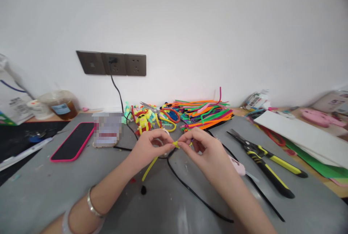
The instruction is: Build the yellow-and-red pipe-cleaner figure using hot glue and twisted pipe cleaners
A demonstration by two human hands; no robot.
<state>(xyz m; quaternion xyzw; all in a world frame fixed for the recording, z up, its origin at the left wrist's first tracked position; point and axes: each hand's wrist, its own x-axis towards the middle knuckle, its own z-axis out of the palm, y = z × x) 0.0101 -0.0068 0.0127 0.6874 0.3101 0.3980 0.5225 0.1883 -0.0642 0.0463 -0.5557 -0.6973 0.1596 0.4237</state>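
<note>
Between the fingertips of both hands is a small yellow piece, which looks like part of a yellow pipe cleaner (176, 144). My left hand (150, 146) pinches it from the left; a straight yellow strip (149, 169) hangs down below that palm, and whether the two join is hidden. My right hand (202, 146) pinches the same piece from the right, thumb against forefinger. Under the hands, black cords (187, 187) run across the grey mat. A small black pompom (143, 190) lies near my left forearm.
Pliers-like cutters (261, 157) with black-yellow handles lie right. Behind the hands are bundled colourful pipe cleaners (209, 112), scissors (171, 115) and a yellow-red figure (143, 120). A pink-edged phone (73, 142) lies left; white sheets (301, 141) are far right. A black cable (116, 87) hangs from the wall socket.
</note>
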